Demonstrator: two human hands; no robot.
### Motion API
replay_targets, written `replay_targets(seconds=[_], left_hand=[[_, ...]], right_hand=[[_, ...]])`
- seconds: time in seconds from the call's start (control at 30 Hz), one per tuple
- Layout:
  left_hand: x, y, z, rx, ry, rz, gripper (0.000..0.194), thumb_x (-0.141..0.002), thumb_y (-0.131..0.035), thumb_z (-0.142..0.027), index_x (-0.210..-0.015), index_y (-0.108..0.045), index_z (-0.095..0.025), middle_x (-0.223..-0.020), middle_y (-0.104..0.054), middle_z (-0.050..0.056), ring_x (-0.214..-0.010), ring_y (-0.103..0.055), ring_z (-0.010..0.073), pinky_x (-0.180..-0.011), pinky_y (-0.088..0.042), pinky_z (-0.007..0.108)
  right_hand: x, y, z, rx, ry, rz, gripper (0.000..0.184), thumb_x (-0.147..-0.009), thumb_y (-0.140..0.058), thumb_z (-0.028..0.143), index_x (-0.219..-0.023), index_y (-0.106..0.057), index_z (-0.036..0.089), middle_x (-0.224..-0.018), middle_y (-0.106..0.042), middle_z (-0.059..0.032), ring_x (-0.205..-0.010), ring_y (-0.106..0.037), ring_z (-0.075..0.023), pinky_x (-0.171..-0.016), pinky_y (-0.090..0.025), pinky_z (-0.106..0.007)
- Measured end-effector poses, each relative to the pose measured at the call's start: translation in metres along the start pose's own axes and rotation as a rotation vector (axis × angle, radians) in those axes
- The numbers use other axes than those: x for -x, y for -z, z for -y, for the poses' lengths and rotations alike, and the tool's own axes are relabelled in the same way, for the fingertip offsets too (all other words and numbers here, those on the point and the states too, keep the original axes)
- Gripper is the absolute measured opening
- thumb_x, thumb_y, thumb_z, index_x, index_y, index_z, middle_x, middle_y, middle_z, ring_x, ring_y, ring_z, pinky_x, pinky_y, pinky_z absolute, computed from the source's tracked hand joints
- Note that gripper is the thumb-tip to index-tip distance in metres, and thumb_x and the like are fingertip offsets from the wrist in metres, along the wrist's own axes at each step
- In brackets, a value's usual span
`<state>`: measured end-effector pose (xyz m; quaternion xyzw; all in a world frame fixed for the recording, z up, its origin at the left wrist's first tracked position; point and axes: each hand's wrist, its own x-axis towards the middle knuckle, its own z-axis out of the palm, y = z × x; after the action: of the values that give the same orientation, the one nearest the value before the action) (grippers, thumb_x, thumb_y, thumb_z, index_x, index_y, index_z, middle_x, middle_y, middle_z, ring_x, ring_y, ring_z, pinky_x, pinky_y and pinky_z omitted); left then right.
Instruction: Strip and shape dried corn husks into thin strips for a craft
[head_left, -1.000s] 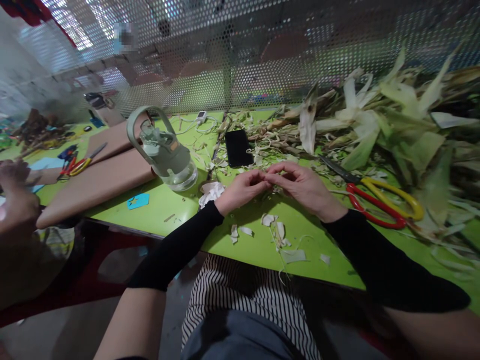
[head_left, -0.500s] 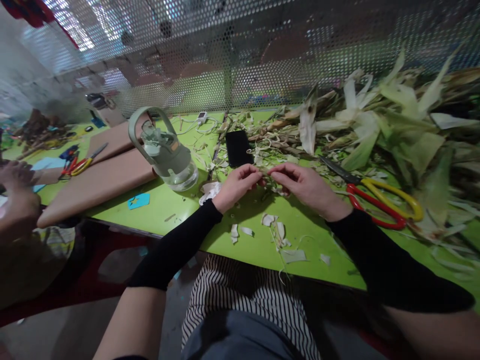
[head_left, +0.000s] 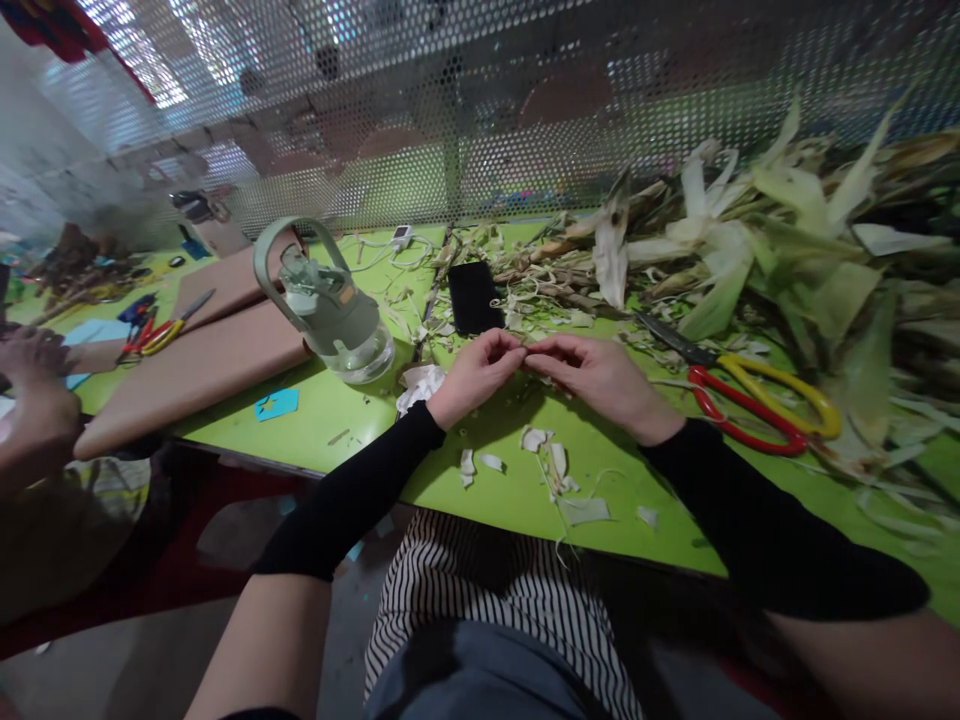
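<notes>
My left hand [head_left: 480, 375] and my right hand [head_left: 600, 380] meet fingertip to fingertip above the green table [head_left: 442, 500]. Both are closed in a pinch; whatever sits between the fingers is too small and hidden to make out. Beyond them lies a black phone [head_left: 475, 297] with husk shreds around it. Cut pieces of pale corn husk [head_left: 559, 462] are scattered on the table below my hands. To the right of my right hand rest scissors [head_left: 750, 395] with one red and one yellow handle. A crumpled white tissue [head_left: 420, 385] lies beside my left wrist.
Corn husks [head_left: 720, 240] are heaped at the right. A green-lidded water bottle [head_left: 330, 320] stands left of my hands, near brown folded material [head_left: 202, 375] and a blue card [head_left: 277, 404]. A perforated metal screen [head_left: 525, 150] runs behind. Another person's hand [head_left: 34, 370] is at far left.
My fingertips moved slightly apart half a second ago and are together again now, my right hand having shifted left. The scissors and bottle stay in place.
</notes>
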<state>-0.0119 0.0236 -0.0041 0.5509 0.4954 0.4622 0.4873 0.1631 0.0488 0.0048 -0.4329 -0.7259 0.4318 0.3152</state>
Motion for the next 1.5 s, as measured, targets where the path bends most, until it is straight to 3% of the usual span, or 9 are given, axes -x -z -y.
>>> replay_targets(seconds=[0.13, 0.23, 0.4, 0.5, 0.73, 0.93, 1.17, 1.37, 1.5], left_hand=[[0.0, 0.0, 0.001, 0.009, -0.045, 0.021, 0.008, -0.091, -0.059, -0.015, -0.094, -0.051, -0.017, -0.072, -0.056, -0.005, -0.066, -0.052, 0.0072, -0.065, -0.039, 0.021], [0.001, 0.001, 0.002, -0.019, -0.091, 0.058, 0.019, -0.089, -0.063, -0.015, -0.103, -0.05, -0.018, -0.083, -0.062, -0.001, -0.076, -0.059, 0.0093, -0.069, -0.043, 0.022], [0.003, 0.002, 0.005, -0.245, -0.287, -0.041, 0.017, -0.085, -0.063, -0.012, -0.096, -0.052, -0.018, -0.092, -0.065, 0.002, -0.085, -0.061, 0.0119, -0.076, -0.045, 0.025], [0.003, 0.002, 0.007, -0.335, -0.326, -0.121, 0.022, -0.083, -0.063, -0.009, -0.098, -0.051, -0.019, -0.091, -0.066, 0.002, -0.083, -0.062, 0.0122, -0.078, -0.046, 0.026], [0.004, 0.002, 0.009, -0.497, -0.409, -0.084, 0.014, -0.088, -0.057, -0.008, -0.094, -0.064, -0.02, -0.098, -0.071, 0.005, -0.088, -0.063, 0.0153, -0.085, -0.047, 0.03], [0.002, 0.007, 0.007, -0.557, -0.334, -0.056, 0.005, -0.084, -0.064, -0.014, -0.082, -0.066, -0.017, -0.086, -0.067, 0.004, -0.086, -0.059, 0.017, -0.085, -0.046, 0.032], [-0.002, 0.01, 0.003, -0.363, -0.109, 0.061, 0.004, -0.082, -0.067, -0.017, -0.08, -0.063, -0.015, -0.088, -0.066, 0.002, -0.084, -0.056, 0.0136, -0.079, -0.044, 0.027], [0.0, 0.008, 0.005, -0.305, -0.088, 0.05, 0.005, -0.084, -0.064, -0.017, -0.085, -0.06, -0.015, -0.084, -0.064, 0.0, -0.075, -0.054, 0.0101, -0.073, -0.042, 0.024], [0.001, 0.007, 0.004, -0.326, -0.13, 0.021, 0.003, -0.085, -0.062, -0.015, -0.088, -0.06, -0.015, -0.087, -0.066, 0.001, -0.077, -0.057, 0.0102, -0.073, -0.043, 0.024]], right_hand=[[-0.001, -0.002, 0.0, 0.062, 0.075, -0.081, 0.033, -0.081, -0.07, 0.053, -0.078, -0.072, 0.02, -0.071, -0.068, -0.0033, -0.061, -0.054, -0.0159, -0.058, -0.039, -0.031], [-0.002, -0.001, 0.0, 0.102, 0.08, -0.122, 0.029, -0.082, -0.067, 0.049, -0.079, -0.07, 0.02, -0.074, -0.069, -0.0043, -0.064, -0.055, -0.0172, -0.061, -0.041, -0.032], [-0.004, -0.001, -0.003, 0.084, 0.076, -0.096, 0.029, -0.083, -0.064, 0.048, -0.082, -0.068, 0.02, -0.074, -0.069, -0.0041, -0.064, -0.055, -0.0172, -0.063, -0.042, -0.032], [-0.004, -0.002, -0.004, 0.075, 0.069, -0.074, 0.029, -0.082, -0.065, 0.049, -0.079, -0.067, 0.02, -0.071, -0.066, -0.003, -0.062, -0.052, -0.0163, -0.062, -0.04, -0.032], [-0.004, -0.002, -0.005, 0.027, 0.048, -0.04, 0.034, -0.081, -0.066, 0.055, -0.076, -0.065, 0.021, -0.068, -0.062, -0.0012, -0.061, -0.05, -0.0161, -0.06, -0.039, -0.031], [-0.004, 0.001, -0.004, 0.076, 0.052, -0.063, 0.043, -0.079, -0.067, 0.064, -0.078, -0.067, 0.021, -0.072, -0.066, -0.0031, -0.064, -0.053, -0.0171, -0.062, -0.041, -0.032], [-0.005, 0.0, -0.004, 0.064, 0.022, -0.031, 0.045, -0.079, -0.066, 0.066, -0.077, -0.066, 0.021, -0.07, -0.063, -0.0024, -0.062, -0.05, -0.0159, -0.06, -0.038, -0.032], [-0.004, -0.001, -0.004, -0.043, -0.076, 0.043, 0.043, -0.078, -0.069, 0.065, -0.076, -0.064, 0.022, -0.057, -0.049, 0.0043, -0.052, -0.039, -0.0121, -0.052, -0.031, -0.029], [-0.004, -0.002, -0.005, -0.083, -0.066, 0.03, 0.04, -0.078, -0.071, 0.061, -0.077, -0.064, 0.021, -0.056, -0.047, 0.0051, -0.052, -0.038, -0.0119, -0.052, -0.03, -0.029]])
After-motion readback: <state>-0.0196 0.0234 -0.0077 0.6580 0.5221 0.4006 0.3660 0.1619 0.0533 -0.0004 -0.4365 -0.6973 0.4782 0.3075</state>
